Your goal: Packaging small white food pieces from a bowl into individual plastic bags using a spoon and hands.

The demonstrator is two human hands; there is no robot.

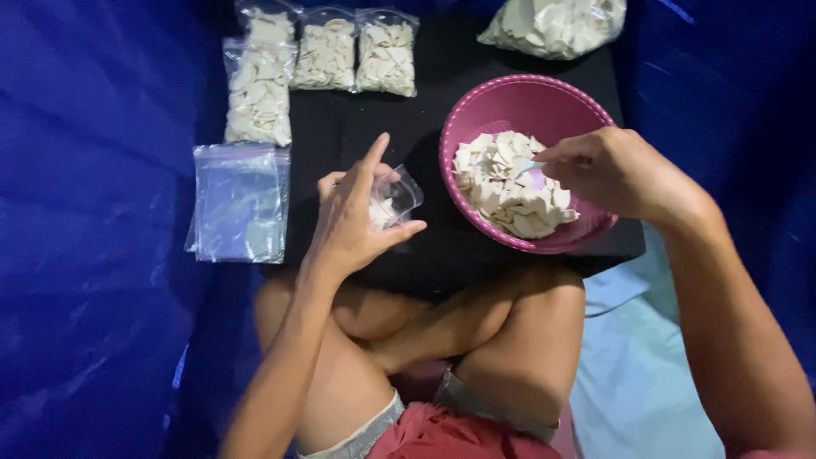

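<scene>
My left hand [355,217] holds a small clear plastic bag [395,195] with its mouth held apart, a few pale chips inside, over a black board [365,127]. My right hand [616,170] reaches into a pink basket [518,102] and grips a small white scoop [529,167] among the pale, flat chips [506,187] piled in it. The basket sits on the right side of the board, just to the right of the bag.
Several filled clear bags of chips [327,55] lie along the board's far edge, and a bigger bag [557,25] at the top right. A stack of empty clear bags [240,202] lies at the left. Blue sheeting [93,212] surrounds my crossed legs.
</scene>
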